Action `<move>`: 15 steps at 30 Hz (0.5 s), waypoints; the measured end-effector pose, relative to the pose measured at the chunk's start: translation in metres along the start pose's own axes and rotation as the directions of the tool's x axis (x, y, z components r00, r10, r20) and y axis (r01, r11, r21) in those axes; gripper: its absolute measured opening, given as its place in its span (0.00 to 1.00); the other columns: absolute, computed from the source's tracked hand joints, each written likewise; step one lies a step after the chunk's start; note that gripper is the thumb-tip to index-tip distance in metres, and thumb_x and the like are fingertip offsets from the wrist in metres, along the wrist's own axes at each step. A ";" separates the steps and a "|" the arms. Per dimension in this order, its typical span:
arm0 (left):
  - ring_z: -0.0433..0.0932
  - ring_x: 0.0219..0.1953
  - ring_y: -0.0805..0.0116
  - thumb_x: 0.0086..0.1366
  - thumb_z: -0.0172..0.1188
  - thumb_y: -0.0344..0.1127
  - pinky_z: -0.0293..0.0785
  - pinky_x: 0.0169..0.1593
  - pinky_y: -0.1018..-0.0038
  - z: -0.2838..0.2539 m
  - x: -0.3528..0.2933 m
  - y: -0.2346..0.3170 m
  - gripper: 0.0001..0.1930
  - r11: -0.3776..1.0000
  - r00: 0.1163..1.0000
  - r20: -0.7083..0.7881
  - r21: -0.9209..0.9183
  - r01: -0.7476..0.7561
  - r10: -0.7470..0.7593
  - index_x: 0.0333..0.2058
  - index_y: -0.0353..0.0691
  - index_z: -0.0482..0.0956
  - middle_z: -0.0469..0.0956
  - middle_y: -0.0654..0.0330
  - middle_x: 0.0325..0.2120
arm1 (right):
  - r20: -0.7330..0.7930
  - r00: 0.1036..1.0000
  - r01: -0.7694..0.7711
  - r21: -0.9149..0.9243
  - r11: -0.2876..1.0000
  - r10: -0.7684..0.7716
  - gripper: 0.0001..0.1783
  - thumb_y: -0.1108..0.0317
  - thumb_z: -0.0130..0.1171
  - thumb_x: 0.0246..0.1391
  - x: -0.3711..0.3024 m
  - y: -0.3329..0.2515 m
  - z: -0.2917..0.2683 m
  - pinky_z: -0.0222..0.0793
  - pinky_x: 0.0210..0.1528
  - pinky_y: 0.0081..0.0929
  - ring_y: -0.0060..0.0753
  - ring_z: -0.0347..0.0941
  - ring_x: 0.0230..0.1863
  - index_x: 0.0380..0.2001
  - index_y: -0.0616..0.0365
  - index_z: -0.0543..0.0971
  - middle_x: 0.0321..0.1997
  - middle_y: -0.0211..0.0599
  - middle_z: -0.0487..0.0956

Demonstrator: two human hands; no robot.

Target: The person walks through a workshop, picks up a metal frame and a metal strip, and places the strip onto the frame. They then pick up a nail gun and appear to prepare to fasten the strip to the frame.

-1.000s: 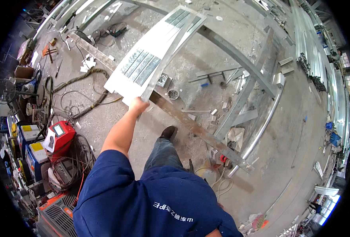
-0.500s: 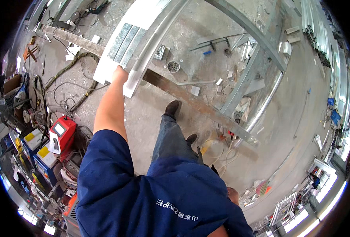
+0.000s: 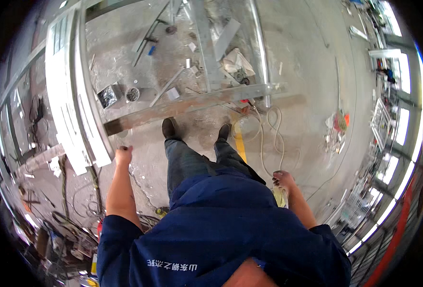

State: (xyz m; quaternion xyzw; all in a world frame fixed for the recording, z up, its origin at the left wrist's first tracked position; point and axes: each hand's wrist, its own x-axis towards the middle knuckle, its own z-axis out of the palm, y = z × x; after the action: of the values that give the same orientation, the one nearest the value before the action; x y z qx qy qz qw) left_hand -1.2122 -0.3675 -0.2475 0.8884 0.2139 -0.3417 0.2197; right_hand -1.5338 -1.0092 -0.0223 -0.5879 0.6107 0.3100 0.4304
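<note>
Evidently the long white panel (image 3: 58, 86) was already laid out: it stretched away from the person on the left side of the view, resting across a rusty beam (image 3: 173, 109), with a pale metal rail (image 3: 89, 115) lengthwise along its right side. That much looked done. Whether panel and rail were fixed to the beam or to each other, or merely lay there, could not be told, so what remained was hard to judge; neither piece was being held.

Just beside the near end of the rail was the left hand (image 3: 123, 155), its fingers loosely curled. It appeared apart from the metal, and whether it closed on anything small could not be seen. Well away from the panel, at the person's right side, the right hand (image 3: 284, 178) was partly curled too; something pale yellow (image 3: 279, 196) showed just below it, but whether it was gripped was unclear.

Right of the rail, on the floor (image 3: 312, 57), stood an open box (image 3: 108, 96) and a round tin (image 3: 132, 94) of small parts, seemingly undisturbed by either hand. Farther out lay a blue object (image 3: 151, 50), a whitish cloth (image 3: 238, 62) and a looped hose (image 3: 281, 138).
</note>
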 end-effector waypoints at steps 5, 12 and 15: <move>0.83 0.38 0.53 0.56 0.64 0.51 0.76 0.43 0.62 0.087 -0.017 0.069 0.24 0.993 0.973 0.198 -0.036 -0.114 0.119 0.40 0.33 0.81 0.83 0.49 0.29 | 0.047 0.998 -0.053 0.045 0.998 0.051 0.16 0.62 0.62 0.57 0.056 0.049 -0.030 0.73 0.28 0.30 0.31 0.76 0.26 0.43 0.63 0.78 0.30 0.38 0.79; 0.81 0.43 0.47 0.57 0.63 0.54 0.75 0.47 0.60 0.147 -0.089 0.281 0.26 0.915 0.919 0.218 0.170 -0.367 0.328 0.45 0.37 0.78 0.82 0.45 0.37 | 0.033 0.996 0.080 -0.023 0.996 -0.080 0.18 0.58 0.61 0.57 0.212 0.105 -0.069 0.72 0.27 0.29 0.29 0.73 0.24 0.40 0.65 0.79 0.30 0.37 0.78; 0.78 0.49 0.48 0.57 0.64 0.54 0.73 0.52 0.60 0.212 -0.100 0.367 0.31 0.859 0.882 0.264 0.241 -0.452 0.390 0.52 0.37 0.73 0.80 0.46 0.45 | 0.059 0.885 0.424 -0.513 0.746 -0.463 0.29 0.48 0.60 0.56 0.314 0.157 -0.074 0.74 0.42 0.33 0.42 0.78 0.40 0.48 0.63 0.78 0.40 0.49 0.81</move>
State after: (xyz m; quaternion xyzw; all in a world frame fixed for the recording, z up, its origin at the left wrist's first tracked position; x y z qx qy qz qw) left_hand -1.1935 -0.8025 -0.2299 0.8960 -0.0639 -0.4030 0.1751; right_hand -1.6804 -1.1979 -0.2897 -0.8194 0.3640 0.3281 0.2975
